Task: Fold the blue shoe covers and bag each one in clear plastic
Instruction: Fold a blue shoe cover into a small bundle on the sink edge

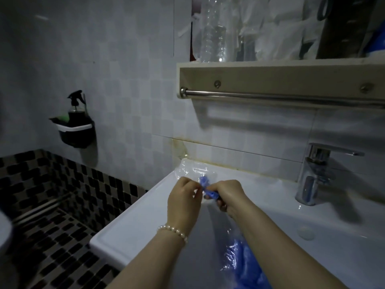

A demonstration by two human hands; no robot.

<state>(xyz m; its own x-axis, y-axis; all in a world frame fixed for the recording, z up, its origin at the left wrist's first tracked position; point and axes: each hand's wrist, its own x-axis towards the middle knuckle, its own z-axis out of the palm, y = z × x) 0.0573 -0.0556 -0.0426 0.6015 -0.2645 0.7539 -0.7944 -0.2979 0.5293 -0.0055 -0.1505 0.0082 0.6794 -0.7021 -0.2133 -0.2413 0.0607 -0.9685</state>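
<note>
A small clear plastic bag (188,168) is held up over the left rim of the white washbasin (133,222). My left hand (183,198) pinches the bag's near edge. My right hand (228,197) grips a folded blue shoe cover (205,185), whose far end lies inside the bag's mouth. A heap of blue shoe covers (243,261) under clear plastic lies near the bottom edge, between my forearms.
A chrome tap (312,174) stands at the basin's back right. Above it hang a towel rail (281,95) and a shelf with clear bottles (214,30). A black wall caddy with a spray bottle (76,122) hangs at left. The floor has black mosaic tiles.
</note>
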